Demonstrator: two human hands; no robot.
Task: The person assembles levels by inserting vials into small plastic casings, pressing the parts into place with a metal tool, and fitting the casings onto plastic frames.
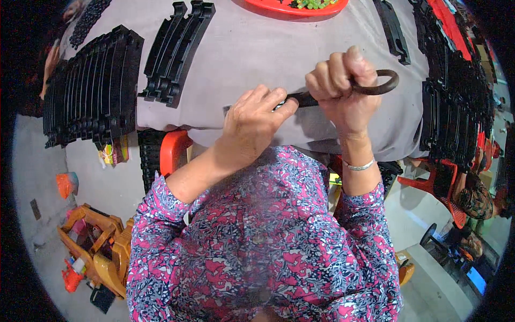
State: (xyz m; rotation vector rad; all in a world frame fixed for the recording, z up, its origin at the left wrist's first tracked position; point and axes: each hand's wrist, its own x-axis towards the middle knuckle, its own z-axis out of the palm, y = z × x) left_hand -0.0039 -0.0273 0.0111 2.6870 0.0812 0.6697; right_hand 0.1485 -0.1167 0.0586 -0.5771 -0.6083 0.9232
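1. One left hand [256, 121]: fingers curled, gripping a black piece [304, 100].
2. Piece: between both hands, over the table [257, 59], partly hidden.
3. Right hand [343, 88]: fist closed on a dark tool [394, 82], loop protruding rightward; any join with piece hidden.

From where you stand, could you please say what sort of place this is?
Probably an informal workshop: black slotted strips lie in rows on a cloth-covered table, with a red chair nearby.
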